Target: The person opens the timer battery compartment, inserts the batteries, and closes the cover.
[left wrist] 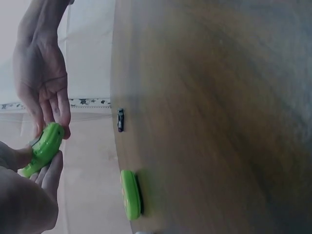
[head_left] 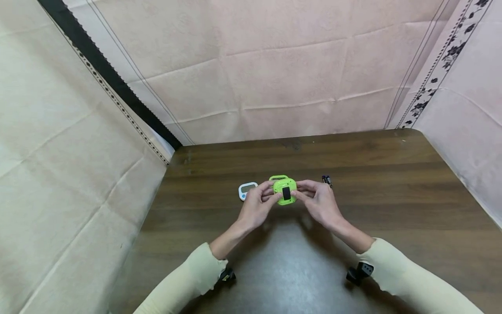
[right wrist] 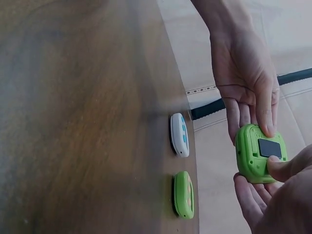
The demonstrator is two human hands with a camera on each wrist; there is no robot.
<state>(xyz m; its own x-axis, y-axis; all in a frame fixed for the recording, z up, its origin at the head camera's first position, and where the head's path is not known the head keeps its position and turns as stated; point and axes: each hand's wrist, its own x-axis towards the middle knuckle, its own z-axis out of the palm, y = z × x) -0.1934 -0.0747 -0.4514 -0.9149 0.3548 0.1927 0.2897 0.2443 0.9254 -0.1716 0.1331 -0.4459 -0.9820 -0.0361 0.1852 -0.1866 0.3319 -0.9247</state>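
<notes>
Both hands hold up a bright green digital timer (head_left: 284,192) above the table, its back turned toward me. A black rectangular patch (right wrist: 271,147) sits on that back. My left hand (head_left: 256,208) grips one side, thumb on the back and fingers behind. From the other side my right hand (head_left: 320,205) pinches it, thumb tip by the black patch. Behind the held timer, a second green timer (right wrist: 183,195) lies on the table, partly hidden in the head view. A white timer (head_left: 248,190) with a grey screen and blue buttons lies beside the left hand.
Just beyond the right hand lie small dark cylinders that look like batteries (head_left: 327,179). The brown wooden table (head_left: 372,174) ends at a back edge against hung pale cloth (head_left: 282,78), with more cloth at both sides.
</notes>
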